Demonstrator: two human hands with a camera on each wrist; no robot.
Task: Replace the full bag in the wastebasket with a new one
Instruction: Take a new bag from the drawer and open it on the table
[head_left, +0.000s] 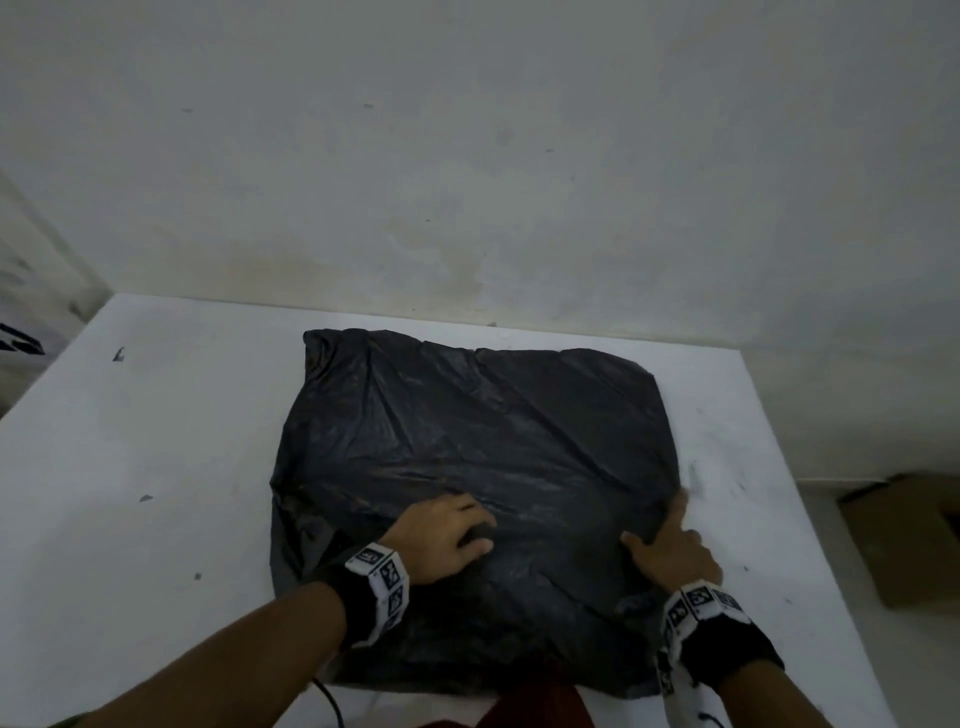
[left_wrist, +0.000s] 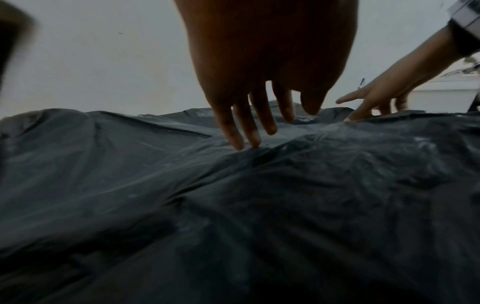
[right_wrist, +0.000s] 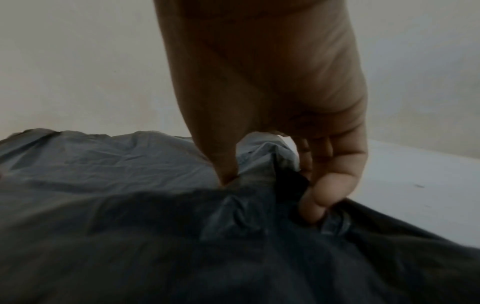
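A black trash bag (head_left: 467, 431) lies spread flat and wrinkled on a white table (head_left: 156, 467). My left hand (head_left: 480, 530) rests on the bag's near middle. In the left wrist view its fingers (left_wrist: 244, 131) reach down nearly straight, tips touching the plastic (left_wrist: 233, 205). My right hand (head_left: 657, 519) is at the bag's right edge. In the right wrist view its thumb and curled fingers (right_wrist: 319, 197) pinch a bunched fold of the bag (right_wrist: 130, 226). The right hand (left_wrist: 376, 98) also shows at the right of the left wrist view. No wastebasket is in view.
The table stands against a stained white wall (head_left: 467, 182). A cardboard box (head_left: 904, 540) sits on the floor past the table's right edge. A thin black cable (head_left: 330, 699) and a red cloth (head_left: 535, 706) show at the near edge.
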